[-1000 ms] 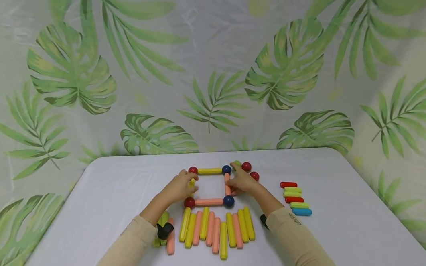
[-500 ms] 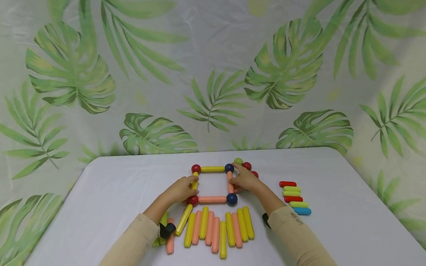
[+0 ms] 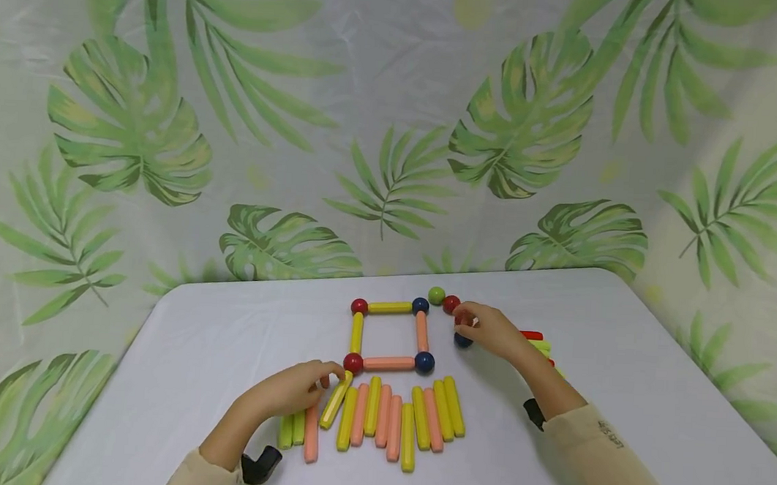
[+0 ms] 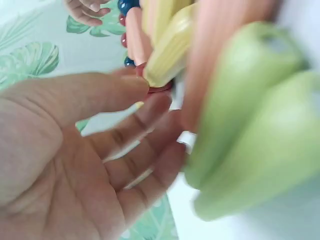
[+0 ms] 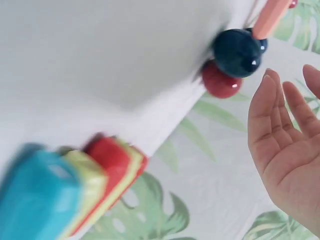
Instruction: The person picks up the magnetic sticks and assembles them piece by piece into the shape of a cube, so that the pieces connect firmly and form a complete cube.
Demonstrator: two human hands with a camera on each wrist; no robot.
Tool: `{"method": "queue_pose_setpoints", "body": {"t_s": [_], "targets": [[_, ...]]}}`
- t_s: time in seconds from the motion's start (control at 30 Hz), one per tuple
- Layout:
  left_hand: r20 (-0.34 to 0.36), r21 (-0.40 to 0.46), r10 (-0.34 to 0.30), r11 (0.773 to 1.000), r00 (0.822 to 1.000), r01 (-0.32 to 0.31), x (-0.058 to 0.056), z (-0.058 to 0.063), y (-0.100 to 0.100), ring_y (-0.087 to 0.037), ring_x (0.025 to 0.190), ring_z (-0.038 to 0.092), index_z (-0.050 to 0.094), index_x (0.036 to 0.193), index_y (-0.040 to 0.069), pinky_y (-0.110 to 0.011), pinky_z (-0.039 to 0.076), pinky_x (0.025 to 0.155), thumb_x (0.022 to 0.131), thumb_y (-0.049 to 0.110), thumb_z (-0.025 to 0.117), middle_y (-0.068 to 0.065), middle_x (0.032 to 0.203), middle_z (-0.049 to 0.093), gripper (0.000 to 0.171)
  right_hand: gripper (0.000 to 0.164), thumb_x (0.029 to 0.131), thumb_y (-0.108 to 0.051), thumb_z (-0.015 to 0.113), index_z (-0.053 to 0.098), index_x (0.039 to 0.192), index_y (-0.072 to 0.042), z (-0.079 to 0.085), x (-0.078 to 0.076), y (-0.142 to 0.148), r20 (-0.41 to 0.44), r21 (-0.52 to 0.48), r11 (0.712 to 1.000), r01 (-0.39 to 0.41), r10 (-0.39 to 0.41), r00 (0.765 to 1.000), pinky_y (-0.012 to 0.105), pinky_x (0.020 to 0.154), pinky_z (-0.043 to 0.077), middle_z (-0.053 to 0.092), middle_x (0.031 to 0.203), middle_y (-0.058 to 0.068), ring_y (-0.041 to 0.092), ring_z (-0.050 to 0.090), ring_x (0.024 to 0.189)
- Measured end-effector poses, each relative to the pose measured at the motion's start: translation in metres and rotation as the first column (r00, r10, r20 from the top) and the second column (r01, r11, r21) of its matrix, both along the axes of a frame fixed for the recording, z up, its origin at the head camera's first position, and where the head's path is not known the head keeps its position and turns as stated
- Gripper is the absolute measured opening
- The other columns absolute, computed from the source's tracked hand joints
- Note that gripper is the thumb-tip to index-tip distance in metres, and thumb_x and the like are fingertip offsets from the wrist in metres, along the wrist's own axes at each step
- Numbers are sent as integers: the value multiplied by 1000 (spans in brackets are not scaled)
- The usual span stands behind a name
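Observation:
A square frame lies on the table, made of yellow sticks (image 3: pixel 389 308), pink sticks (image 3: pixel 389 363), red balls (image 3: pixel 353 363) and dark blue balls (image 3: pixel 425 362) at its corners. Left of its near corner, my left hand (image 3: pixel 286 391) hovers by the upper end of a slanted yellow stick (image 3: pixel 335 402); in the left wrist view its fingers (image 4: pixel 135 160) are loosely bent and grip nothing. My right hand (image 3: pixel 494 331) is over the loose balls, partly covering a red one and a dark blue ball (image 3: pixel 464 340). The right wrist view shows its palm (image 5: pixel 295 160) holding nothing.
Yellow and pink sticks stand in a row (image 3: pixel 394 426) nearer me. Light green sticks (image 3: pixel 286 431) and a pink stick (image 3: pixel 312 436) lie below my left hand. A green ball (image 3: pixel 436 295) sits at the back. Short coloured sticks (image 3: pixel 532 336) lie partly behind my right forearm.
Both hands have left the square frame: the left came down and left to the sticks, the right went rightward to the loose balls. Earlier, the frame shifted slightly right and one yellow stick slanted.

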State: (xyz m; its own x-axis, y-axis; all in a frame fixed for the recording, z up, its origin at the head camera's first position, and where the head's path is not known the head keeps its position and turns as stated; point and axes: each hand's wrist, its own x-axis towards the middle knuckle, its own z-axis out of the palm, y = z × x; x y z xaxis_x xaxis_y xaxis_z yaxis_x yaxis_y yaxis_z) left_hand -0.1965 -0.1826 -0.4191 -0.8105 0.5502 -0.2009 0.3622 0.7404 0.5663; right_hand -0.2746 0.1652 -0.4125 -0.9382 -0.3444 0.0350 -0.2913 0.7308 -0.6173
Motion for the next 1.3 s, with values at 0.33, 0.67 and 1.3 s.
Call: {"method": "queue_pose_setpoints", "body": {"t_s": [0.33,0.67,1.3], "targets": [[-75,21,-38,999,996,39,17,-17,-3,-10,79,47,63,105,19,-29,43,72,84,0,54,9,94,55,29,36,89,-26,57,52,120,-8,10,36,58,-52,-79,996,43,-47,998,33,69,50,57,103,9,24,55,88],[-263,78,152,988,953,-136,35,-13,-5,-15,81,53,59,110,10,-38,44,73,85,14,59,4,92,59,25,34,84,-15,63,54,115,-2,-5,80,121,-33,45,999,30,-29,999,37,73,48,56,109,13,28,53,92],[-182,88,235,971,955,-222,25,-31,19,-11,58,42,51,123,6,-36,28,70,75,16,59,5,69,45,50,27,77,-7,69,58,102,-2,-27,77,123,91,206,979,4,-23,996,44,76,46,56,91,3,21,50,82]]}}
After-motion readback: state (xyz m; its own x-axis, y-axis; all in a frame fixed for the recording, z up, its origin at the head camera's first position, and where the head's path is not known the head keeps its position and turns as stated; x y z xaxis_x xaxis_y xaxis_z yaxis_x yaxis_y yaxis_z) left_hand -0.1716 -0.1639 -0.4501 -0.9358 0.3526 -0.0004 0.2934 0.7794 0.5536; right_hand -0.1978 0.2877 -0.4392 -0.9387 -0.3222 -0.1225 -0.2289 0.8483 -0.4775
